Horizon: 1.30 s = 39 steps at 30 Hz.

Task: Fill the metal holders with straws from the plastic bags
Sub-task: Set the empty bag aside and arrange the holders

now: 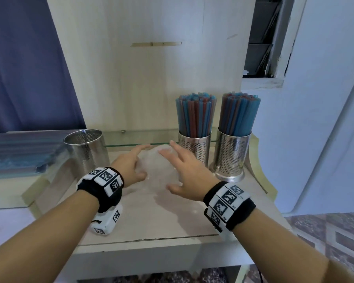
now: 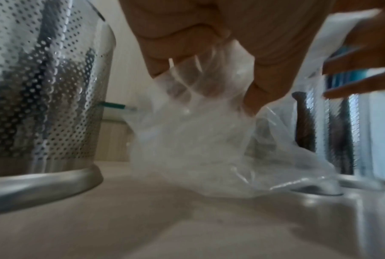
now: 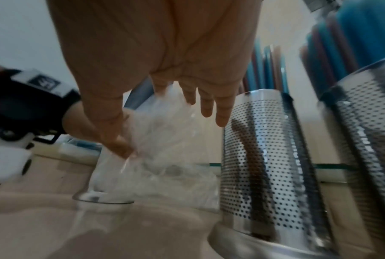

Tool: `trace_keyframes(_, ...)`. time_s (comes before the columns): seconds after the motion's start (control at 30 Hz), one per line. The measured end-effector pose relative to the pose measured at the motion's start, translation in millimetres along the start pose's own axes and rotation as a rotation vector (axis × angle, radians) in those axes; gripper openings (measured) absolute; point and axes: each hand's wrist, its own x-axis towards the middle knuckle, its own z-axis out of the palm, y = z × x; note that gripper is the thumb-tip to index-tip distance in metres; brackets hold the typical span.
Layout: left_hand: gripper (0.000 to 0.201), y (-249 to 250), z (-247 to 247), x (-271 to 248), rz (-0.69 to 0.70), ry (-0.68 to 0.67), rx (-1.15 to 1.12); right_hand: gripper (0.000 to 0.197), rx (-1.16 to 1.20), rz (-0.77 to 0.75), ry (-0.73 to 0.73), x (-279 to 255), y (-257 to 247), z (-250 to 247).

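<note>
bare forearms [image 1: 49, 231], each wrist wrapped in a black band [image 1: 110, 201] carrying white blocks [image 1: 106, 176] printed with black square codes.

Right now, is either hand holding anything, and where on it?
A crumpled clear plastic bag: the left hand grips its left side, the right hand presses its right side, fingers straight.

An empty holder [image 1: 86, 150] is set left of the plastic bag [image 1: 157, 170]. A filled holder [image 1: 194, 149] is set right of it, a second filled holder [image 1: 232, 155] further right.

Pale shelf [image 1: 161, 221] with metal holders [image 1: 193, 148], crumpled bag [image 1: 157, 170]
</note>
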Motion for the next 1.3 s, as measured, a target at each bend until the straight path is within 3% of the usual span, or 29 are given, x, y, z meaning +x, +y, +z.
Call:
trace_keyframes(0.1, 0.081, 5, -10, -19, 0.163, 0.114, -0.177, 0.110, 0.025, 0.037, -0.104, 15, -8, 8)
trace_keyframes(0.2, 0.080, 13, -20, -31, 0.276, 0.226, -0.344, 0.106, 0.191, 0.136, -0.188, 24, -18, 7)
trace_keyframes(0.3, 0.084, 21, -29, -40, 0.314, 0.276, -0.431, 0.058, 0.297, 0.171, -0.188, 27, -29, 1)
trace_keyframes(0.37, 0.086, 23, -33, -45, 0.356, 0.329, -0.371, 0.025, 0.379, 0.216, -0.064, 30, -32, -4)
trace_keyframes(0.47, 0.094, 23, -31, -52, 0.446, 0.496, 0.046, 0.017, 0.503, 0.366, 0.104, 35, -32, -9)
trace_keyframes(0.57, 0.114, 23, -27, -55, 0.463, 0.417, 0.226, 0.020, 0.590, 0.416, 0.162, 36, -40, -14)
trace_keyframes(0.67, 0.116, 22, -24, -53, 0.424, 0.278, 0.086, 0.026, 0.838, 0.327, 0.063, 37, -46, -17)
trace_keyframes(0.73, 0.102, 22, -26, -51, 0.355, 0.254, -0.082, 0.036, 0.742, 0.259, 0.018, 38, -46, -18)
trace_keyframes(0.83, 0.071, 23, -35, -45, 0.182, 0.300, -0.202, 0.053, 0.332, 0.117, 0.249, 28, -46, -23)
trace_keyframes(0.9, 0.057, 21, -38, -41, 0.117, 0.312, -0.277, 0.073, 0.255, -0.082, 0.301, 22, -51, -27)
trace_keyframes(1.0, 0.065, 21, -41, -40, 0.104, 0.240, -0.584, 0.060, 0.199, -0.237, 0.183, 27, -49, -17)
trace_keyframes(1.13, 0.072, 22, -46, -43, 0.078, 0.189, -0.963, 0.049, 0.082, -0.274, 0.256, 34, -41, -4)
trace_keyframes(1.2, 0.068, 27, -51, -43, -0.028, 0.159, -1.212, 0.049, 0.025, -0.279, 0.273, 36, -41, 1)
trace_keyframes(1.23, 0.068, 29, -53, -44, -0.065, 0.144, -1.246, 0.046, 0.000, -0.273, 0.283, 38, -41, 4)
trace_keyframes(1.3, 0.070, 35, -57, -46, -0.050, 0.087, -1.100, 0.041, -0.072, -0.248, 0.312, 43, -40, 7)
